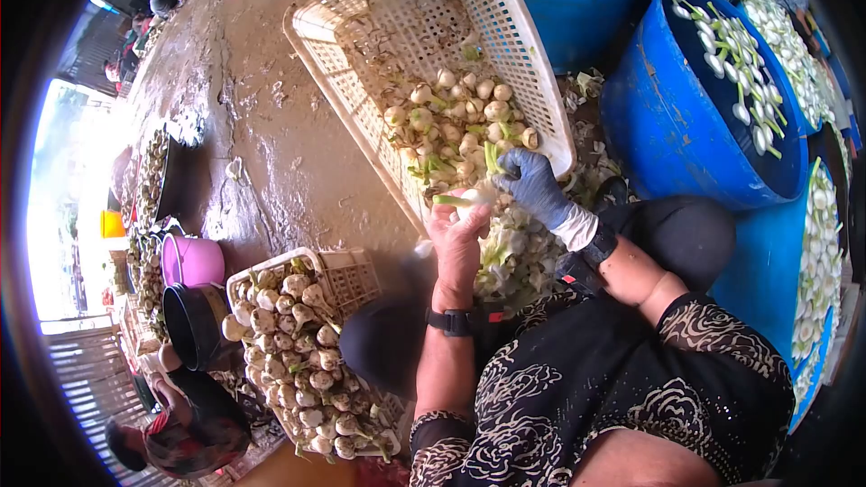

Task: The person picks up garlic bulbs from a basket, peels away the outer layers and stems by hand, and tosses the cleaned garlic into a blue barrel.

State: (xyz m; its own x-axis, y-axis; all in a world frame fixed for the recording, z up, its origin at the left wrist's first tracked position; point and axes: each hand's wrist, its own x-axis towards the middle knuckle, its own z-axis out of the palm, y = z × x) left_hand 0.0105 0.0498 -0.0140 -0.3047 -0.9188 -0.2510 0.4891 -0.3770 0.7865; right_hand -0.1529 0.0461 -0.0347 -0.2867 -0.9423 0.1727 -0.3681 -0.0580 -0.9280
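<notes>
My left hand (pixel 458 227), bare, is closed around a peeled white onion-like bulb (pixel 470 204) whose short green stem points left. Close by on the right, my right hand (pixel 534 188) wears a grey-blue glove with the fingers curled in toward the bulb. What those fingers grip, if anything, cannot be made out. Both hands are over the near end of a cream plastic crate (pixel 542 63), which holds several unpeeled bulbs (pixel 469 113) and loose dry skins. Below the hands, a heap of pale peelings (pixel 505 257) lies between my knees.
A second crate (pixel 354 278) full of unpeeled bulbs stands at lower left. Behind it are a pink bucket (pixel 194 260) and a black bucket (pixel 191 329). At right, a blue tub (pixel 672 117) holds peeled bulbs. Another person (pixel 194 433) sits at lower left. The floor (pixel 271 153) looks wet.
</notes>
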